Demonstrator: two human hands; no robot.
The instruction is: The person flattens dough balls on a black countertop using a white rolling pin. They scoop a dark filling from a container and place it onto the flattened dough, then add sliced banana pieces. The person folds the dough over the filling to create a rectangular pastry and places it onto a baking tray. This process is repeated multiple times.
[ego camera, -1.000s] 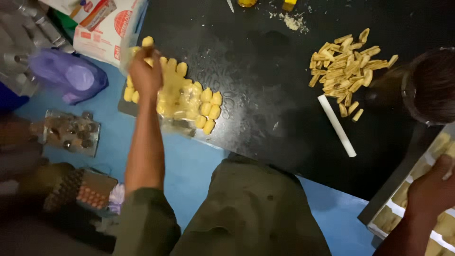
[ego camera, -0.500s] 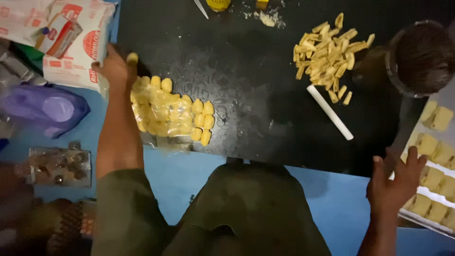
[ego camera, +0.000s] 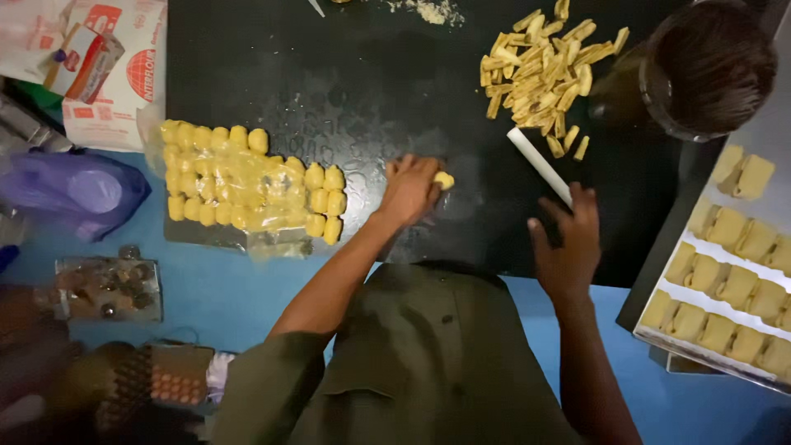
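At frame centre the left hand [ego camera: 409, 188] grasps one dough ball [ego camera: 444, 180] on the desk [ego camera: 346, 74], the right hand [ego camera: 567, 239] rests released, with many dough sticks [ego camera: 544, 74] upper right unshaped.

A small food-making workshop: dough balls [ego camera: 247, 181], cut dough strips [ego camera: 544, 74] and tray [ego camera: 700, 350] of shaped pastries.

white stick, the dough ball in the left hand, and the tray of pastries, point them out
white stick [ego camera: 540, 165], head view, middle of its length
dough ball [ego camera: 444, 180], head view, part showing past the left hand's fingertips
tray [ego camera: 709, 354], head view, its near rim
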